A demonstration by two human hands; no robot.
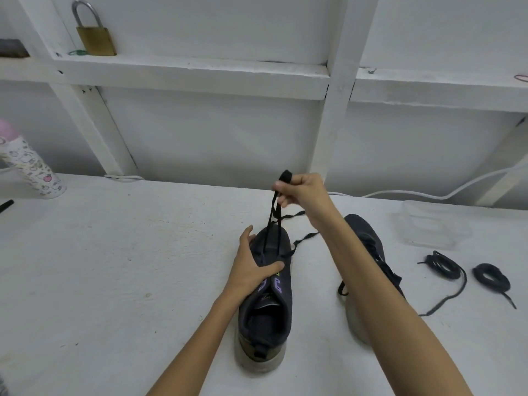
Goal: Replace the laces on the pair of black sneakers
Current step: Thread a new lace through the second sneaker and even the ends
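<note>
A black mesh sneaker with purple lace loops [268, 318] stands mid-way on a white table [114, 267], toe towards twelve o'clock. The left hand [251, 267] clasps its forefoot, thumb across the tongue, seemingly pinning it against the pull. At one o'clock above the toe, the right hand [300, 192] pinches a loop of flat black lace [274, 221], taut from the lowest eyelets, ends trailing on the table. The second black sneaker [368, 238] lies at three o'clock. Farther right sit two coiled black laces [441, 265], probably the replacements.
</note>
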